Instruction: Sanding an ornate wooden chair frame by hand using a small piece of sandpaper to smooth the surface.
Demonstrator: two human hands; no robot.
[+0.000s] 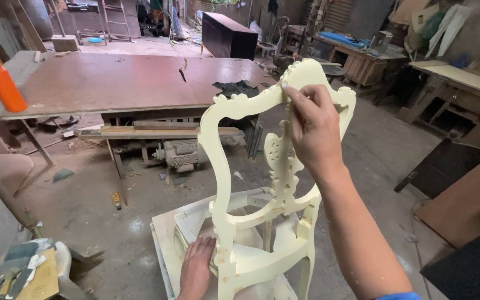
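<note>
Cream-yellow primer coats an ornate carved wooden chair frame (276, 183) standing upright on a pale flat board (165, 233) on the dusty concrete floor of a crowded workshop, seen from the head camera. The right hand (313, 125) reaches up and forward to the scalloped top rail of the chair's back, fingers pressed flat along the carved edge and the thumb behind it, gripping the rail. The left hand (196, 266) lies low, palm down and fingers spread, resting on the seat rail at the base of the near upright, not clenched. The chair's long axis runs vertically between the two hands, with the back rail well above the seat; the left hand is nearer the camera. Its open back shows a pierced central splat and curling edges, with bare brown specks near the lower joints. Behind stands a reddish-brown worktable (123, 83), an orange plastic bottle (4, 86) on its left corner, and a grey electric motor (181, 153) beneath.
</note>
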